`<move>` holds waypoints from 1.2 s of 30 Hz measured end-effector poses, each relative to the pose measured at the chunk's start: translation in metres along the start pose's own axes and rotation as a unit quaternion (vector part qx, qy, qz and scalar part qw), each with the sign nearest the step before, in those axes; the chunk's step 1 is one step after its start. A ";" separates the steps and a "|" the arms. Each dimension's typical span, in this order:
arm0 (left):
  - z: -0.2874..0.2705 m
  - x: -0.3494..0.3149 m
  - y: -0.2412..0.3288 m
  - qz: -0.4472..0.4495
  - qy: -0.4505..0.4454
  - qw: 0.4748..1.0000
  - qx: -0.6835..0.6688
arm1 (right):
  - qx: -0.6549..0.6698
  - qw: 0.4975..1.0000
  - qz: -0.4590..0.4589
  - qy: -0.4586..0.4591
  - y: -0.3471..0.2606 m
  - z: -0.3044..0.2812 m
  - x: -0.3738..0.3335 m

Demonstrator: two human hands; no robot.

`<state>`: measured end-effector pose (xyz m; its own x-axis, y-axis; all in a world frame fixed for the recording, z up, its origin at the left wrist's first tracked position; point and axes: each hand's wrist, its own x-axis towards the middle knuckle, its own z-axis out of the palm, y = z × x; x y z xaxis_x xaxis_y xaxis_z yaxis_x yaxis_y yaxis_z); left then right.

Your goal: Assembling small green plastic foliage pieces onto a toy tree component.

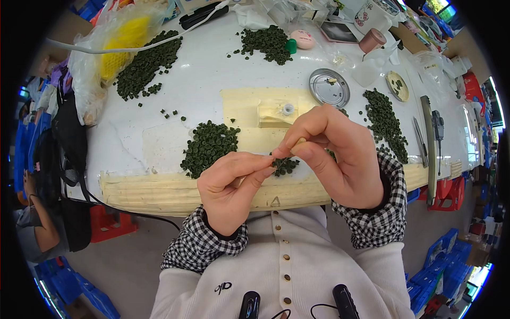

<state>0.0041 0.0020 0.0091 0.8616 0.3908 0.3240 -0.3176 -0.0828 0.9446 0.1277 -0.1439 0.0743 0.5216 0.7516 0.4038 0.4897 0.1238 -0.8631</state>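
Observation:
My left hand (231,186) is closed, thumb and forefinger pinched on something too small to make out. Its fingertips meet those of my right hand (342,157) above the table's near edge. The right hand is closed too, and a small pale yellow piece (301,141) shows between its thumb and forefinger. Left of my hands lies a pile of small round dark green parts (210,146). A smaller cluster of the same green parts (285,167) sits under my fingers, partly hidden. Just beyond stands a tape-covered block (271,113) with a white ring (288,109) on top.
More green piles lie at far left (149,64), far middle (268,45) and right (385,122). A round metal lid (329,87), tweezers (420,141) and a long flat bar (428,143) are on the right. A white cable (133,49) crosses the far left. Someone's arm (45,228) shows at left.

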 end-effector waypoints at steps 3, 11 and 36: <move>0.000 -0.001 0.000 -0.003 0.000 1.000 -0.003 | -0.010 1.000 0.009 -0.008 0.000 0.001 0.000; -0.001 0.000 0.001 0.003 -0.008 1.000 0.004 | -0.056 0.998 -0.014 -0.019 -0.001 -0.001 0.002; 0.002 -0.002 0.001 -0.030 0.023 0.999 -0.026 | -0.378 0.915 -0.075 0.120 0.028 -0.006 0.013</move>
<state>0.0025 -0.0003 0.0093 0.8607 0.4361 0.2625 -0.2866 -0.0109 0.9580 0.1520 -0.1347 0.0575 0.5033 0.5872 0.6339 0.8641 -0.3374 -0.3735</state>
